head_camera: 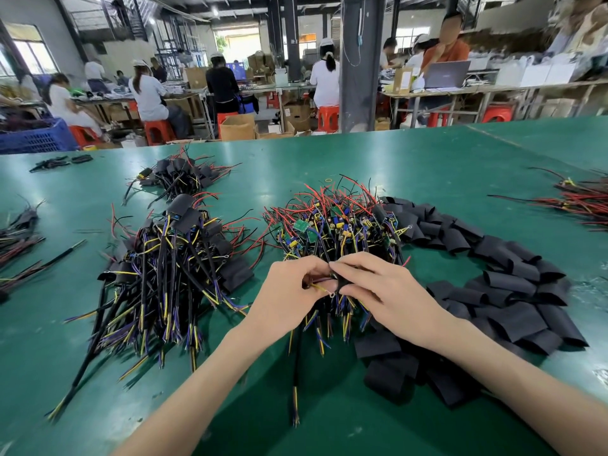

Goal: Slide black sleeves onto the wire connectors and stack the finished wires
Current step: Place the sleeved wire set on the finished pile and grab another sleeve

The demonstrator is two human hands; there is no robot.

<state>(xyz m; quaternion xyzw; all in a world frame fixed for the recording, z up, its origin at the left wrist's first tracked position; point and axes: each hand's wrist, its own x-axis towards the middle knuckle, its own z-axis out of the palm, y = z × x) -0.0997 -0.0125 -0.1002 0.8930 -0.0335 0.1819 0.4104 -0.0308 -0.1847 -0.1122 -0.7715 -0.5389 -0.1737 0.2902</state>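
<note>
My left hand and my right hand meet over the near edge of a heap of bare wire assemblies with green circuit boards and red, black and yellow leads. The left fingers pinch a bundle of yellow and purple wire ends. The right fingers pinch a black sleeve against those ends. Loose black sleeves lie in a curved heap to the right. To the left lies a stack of sleeved wires.
A green table carries another sleeved pile at the back left and red-black wire bundles at the far right. More wires lie at the left edge. Seated workers and benches fill the background.
</note>
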